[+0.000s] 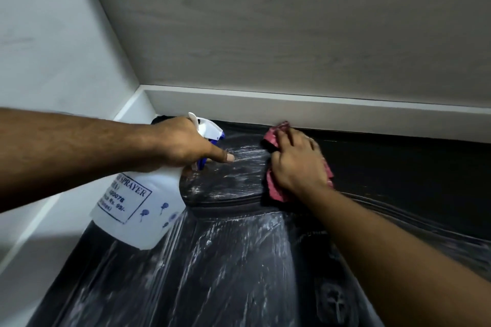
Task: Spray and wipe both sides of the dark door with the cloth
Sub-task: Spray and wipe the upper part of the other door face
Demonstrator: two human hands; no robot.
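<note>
Presently: wiping along the top edge of the door's camera-facing side

The right hand [295, 164] is pressing the red cloth [276, 192] flat against the dark door [398, 167], just under the white door frame [292, 109]. Its fingers are lying spread over the fabric rather than bunching it. The left hand [183, 141] is gripping the neck of the spray bottle [138, 210], with its forefinger pointing forward off the blue trigger and the nozzle aiming at the door's upper left corner. White streaks of spray are showing across the glossy film that covers the door, between the two hands and below them. The wiping step on this side is judged to be under way, with much wet residue left lower down. The next move is probably calling for sweeping strokes leftward and downward through the streaks while firm pressure is kept on the cloth. The other side is not in view
</note>
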